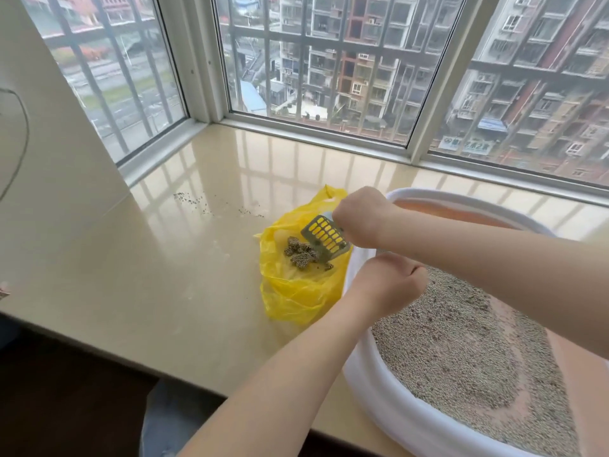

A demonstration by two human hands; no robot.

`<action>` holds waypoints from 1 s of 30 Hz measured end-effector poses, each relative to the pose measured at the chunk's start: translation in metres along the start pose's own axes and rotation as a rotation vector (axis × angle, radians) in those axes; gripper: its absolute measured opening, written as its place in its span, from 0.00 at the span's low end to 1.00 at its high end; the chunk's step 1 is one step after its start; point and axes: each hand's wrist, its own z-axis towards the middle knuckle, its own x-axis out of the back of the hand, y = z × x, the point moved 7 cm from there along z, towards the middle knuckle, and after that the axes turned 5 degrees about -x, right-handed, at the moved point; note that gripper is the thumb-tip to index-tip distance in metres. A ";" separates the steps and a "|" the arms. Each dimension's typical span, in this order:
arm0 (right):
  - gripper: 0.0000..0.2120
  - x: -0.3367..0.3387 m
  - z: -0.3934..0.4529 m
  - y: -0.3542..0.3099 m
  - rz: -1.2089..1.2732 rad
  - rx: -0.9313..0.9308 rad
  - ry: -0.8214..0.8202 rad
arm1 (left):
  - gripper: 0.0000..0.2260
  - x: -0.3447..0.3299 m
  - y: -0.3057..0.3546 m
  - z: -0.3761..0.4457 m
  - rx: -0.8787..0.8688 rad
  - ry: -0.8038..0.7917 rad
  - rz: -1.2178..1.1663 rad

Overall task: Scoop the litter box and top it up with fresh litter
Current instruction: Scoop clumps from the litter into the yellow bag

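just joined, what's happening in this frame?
A person is scooping a litter box on a window ledge. The right hand holds a slotted scoop tipped over an open yellow bag, where clumps already lie. The left hand is at the bag's edge beside the box rim, seemingly holding it open. Patches of the box floor show through the litter; stray grains dot the ledge.

Two bare forearms, no sleeves

Left hand (385,285) and right hand (359,216) wear no gloves, rings or watch.
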 end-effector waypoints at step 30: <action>0.10 -0.010 -0.019 0.039 0.498 -0.285 0.177 | 0.13 0.002 0.000 0.002 -0.016 0.063 -0.068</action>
